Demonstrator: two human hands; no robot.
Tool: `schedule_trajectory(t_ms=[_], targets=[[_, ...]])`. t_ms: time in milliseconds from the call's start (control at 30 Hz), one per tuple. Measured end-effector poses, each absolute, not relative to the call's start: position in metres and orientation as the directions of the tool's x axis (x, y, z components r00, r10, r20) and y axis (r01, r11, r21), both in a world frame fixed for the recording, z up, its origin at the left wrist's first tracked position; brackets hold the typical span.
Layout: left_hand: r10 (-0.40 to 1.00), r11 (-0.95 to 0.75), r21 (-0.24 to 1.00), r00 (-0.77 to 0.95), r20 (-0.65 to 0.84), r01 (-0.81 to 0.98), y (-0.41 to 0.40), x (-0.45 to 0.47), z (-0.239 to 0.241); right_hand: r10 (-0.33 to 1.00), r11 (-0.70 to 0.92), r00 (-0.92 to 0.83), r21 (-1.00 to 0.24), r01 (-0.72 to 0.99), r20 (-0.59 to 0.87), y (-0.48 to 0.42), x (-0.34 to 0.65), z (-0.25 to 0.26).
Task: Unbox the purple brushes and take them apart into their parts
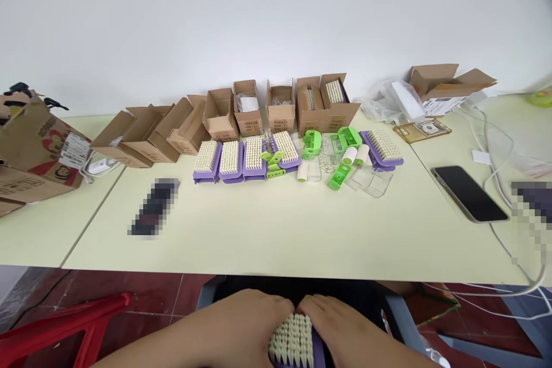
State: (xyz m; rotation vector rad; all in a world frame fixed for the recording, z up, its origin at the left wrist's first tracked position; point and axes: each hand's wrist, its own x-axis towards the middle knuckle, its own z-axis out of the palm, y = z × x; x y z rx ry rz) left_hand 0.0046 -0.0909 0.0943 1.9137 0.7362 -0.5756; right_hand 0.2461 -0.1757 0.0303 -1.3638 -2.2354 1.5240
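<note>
Low in the head view, below the table's front edge, a purple-backed brush (294,340) with cream bristles sits between my two hands, bristles facing up. My left hand (263,319) is closed round its left side. Around the right side wraps my right hand (330,319). The fingertips on both sides are partly hidden. Up on the table stand several similar purple brushes (230,161) in a row, bristles up. Beside them lie green plastic parts (311,144), white rollers (349,155), clear plastic covers (375,181) and thin metal springs (328,161).
Several open cardboard boxes (219,115) line the wall, one holding a brush (335,92). A larger carton (43,138) stands at the left. Toward the right are a phone (470,192), white cables (500,178) and a plastic bag (397,103). A red stool (99,310) is below left.
</note>
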Motion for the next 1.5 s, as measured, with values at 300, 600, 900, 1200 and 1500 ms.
schedule_trajectory(t_ms=[300,600,900,1200,1500], targets=[[0.359,-0.428,0.545,0.69,-0.629,0.72,-0.123,0.01,0.076,0.733,0.142,-0.576,-0.747,0.65,-0.361,-0.201,0.247,0.002],[0.34,-0.369,0.646,0.744,-0.575,0.668,-0.139,0.004,0.061,0.693,-0.039,-0.557,-0.795,0.606,-0.458,-0.204,0.247,0.006],[0.396,-0.337,0.606,0.692,-0.603,0.721,-0.132,0.005,0.081,0.674,-0.167,-0.545,-0.821,0.546,-0.499,-0.193,0.252,0.032],[0.404,-0.245,0.666,0.699,-0.59,0.704,-0.129,0.005,0.08,0.779,-0.177,-0.49,-0.887,0.426,-0.391,-0.205,0.25,0.013],[0.305,-0.189,0.703,0.721,-0.622,0.686,-0.129,0.005,0.063,0.742,-0.266,-0.475,-0.858,0.439,-0.473,-0.208,0.256,0.022]])
